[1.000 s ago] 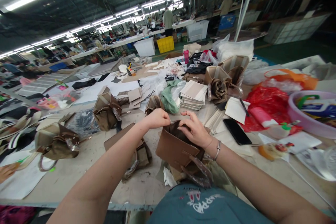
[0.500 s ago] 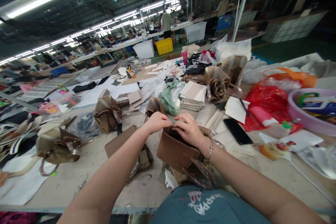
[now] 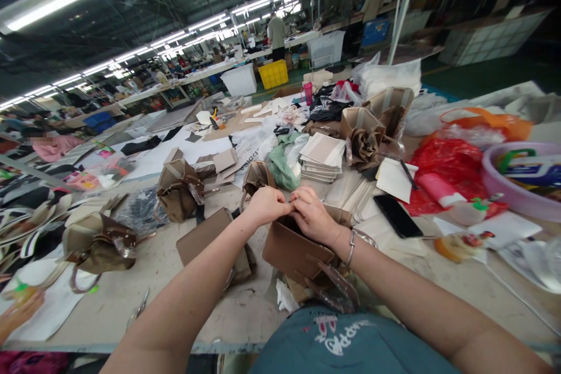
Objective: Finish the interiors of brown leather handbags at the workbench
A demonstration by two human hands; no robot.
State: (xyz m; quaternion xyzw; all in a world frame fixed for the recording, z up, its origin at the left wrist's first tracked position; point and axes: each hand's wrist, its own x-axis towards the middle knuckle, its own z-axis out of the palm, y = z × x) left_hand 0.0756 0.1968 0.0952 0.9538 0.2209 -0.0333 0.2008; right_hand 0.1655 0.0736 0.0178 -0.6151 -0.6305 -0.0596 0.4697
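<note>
A brown handbag (image 3: 298, 251) stands in front of me on the table, its mouth up and its handles hanging on the near side. My left hand (image 3: 268, 205) pinches at its far top rim, fingers closed. Beside it, my right hand (image 3: 313, 216) is closed on the same rim, with its fingertips meeting the left ones. What lies between the fingertips is too small to make out. Just left of the bag is a flat brown panel (image 3: 204, 236) on another bag piece. A smaller brown bag (image 3: 258, 177) stands behind my left hand.
Several part-made bags stand around, one at the left (image 3: 100, 239). Stacked panels (image 3: 322, 155), a phone (image 3: 398, 216), a glue bottle (image 3: 475, 210) and a purple basin (image 3: 493, 172) lie to the right. Scissors (image 3: 139, 310) lie front left. A co-worker's hand (image 3: 26, 310) holds a green-capped bottle.
My hands have drawn closer together at the rim, the left one shifting slightly right. At the far left, the co-worker's hand has come further in, now with a green-capped bottle.
</note>
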